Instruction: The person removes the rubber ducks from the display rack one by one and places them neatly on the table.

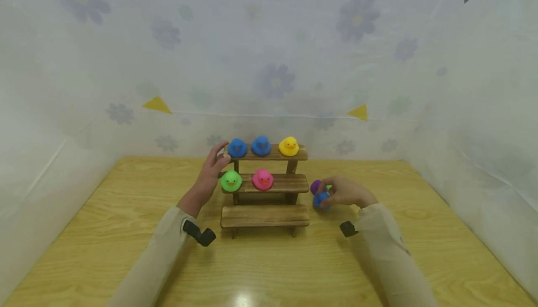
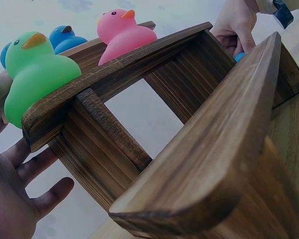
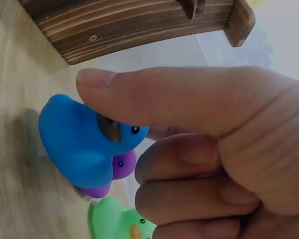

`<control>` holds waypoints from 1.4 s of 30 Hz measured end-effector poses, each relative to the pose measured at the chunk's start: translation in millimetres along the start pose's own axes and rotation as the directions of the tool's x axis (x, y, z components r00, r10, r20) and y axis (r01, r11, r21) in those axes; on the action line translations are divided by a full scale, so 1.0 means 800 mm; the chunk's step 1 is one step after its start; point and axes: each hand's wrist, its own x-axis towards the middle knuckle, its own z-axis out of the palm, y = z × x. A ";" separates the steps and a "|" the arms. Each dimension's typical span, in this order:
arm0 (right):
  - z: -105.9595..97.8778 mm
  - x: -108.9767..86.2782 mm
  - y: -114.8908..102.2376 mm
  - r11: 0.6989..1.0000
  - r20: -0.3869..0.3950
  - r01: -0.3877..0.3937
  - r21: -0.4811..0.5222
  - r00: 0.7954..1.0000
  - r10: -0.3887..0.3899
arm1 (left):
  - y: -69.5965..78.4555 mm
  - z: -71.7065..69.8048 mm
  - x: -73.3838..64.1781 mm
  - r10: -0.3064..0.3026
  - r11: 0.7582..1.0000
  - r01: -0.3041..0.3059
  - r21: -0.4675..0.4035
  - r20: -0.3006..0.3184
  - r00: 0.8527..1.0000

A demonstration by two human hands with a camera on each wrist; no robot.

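My right hand [image 1: 344, 191] is at the right of a three-step wooden shelf [image 1: 265, 216], its thumb and forefinger pinching a blue rubber duck [image 3: 72, 142] by the head. Behind that duck are a purple rubber duck [image 3: 124, 164] and a light green one [image 3: 109, 219], both partly hidden. At the shelf's left end is my left hand [image 1: 206, 181], with fingers spread and nothing gripped. Its fingertips reach beside the upper steps, near a green duck [image 2: 37, 74] on the middle step. A pink duck [image 1: 263, 179] shares that step.
Two blue ducks, one at the left end [image 1: 237, 148] and one in the middle [image 1: 261, 146], sit on the top step with a yellow duck [image 1: 289, 146]. The shelf stands on a wood-grain table [image 1: 269, 265]. Flower-patterned sheeting [image 1: 269, 54] hangs behind and on both sides.
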 end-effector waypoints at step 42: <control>0.001 0.001 0.000 0.995 0.003 -0.038 0.089 0.999 0.038 | -0.001 -0.004 -0.003 -0.006 1.000 0.006 0.013 -0.006 1.000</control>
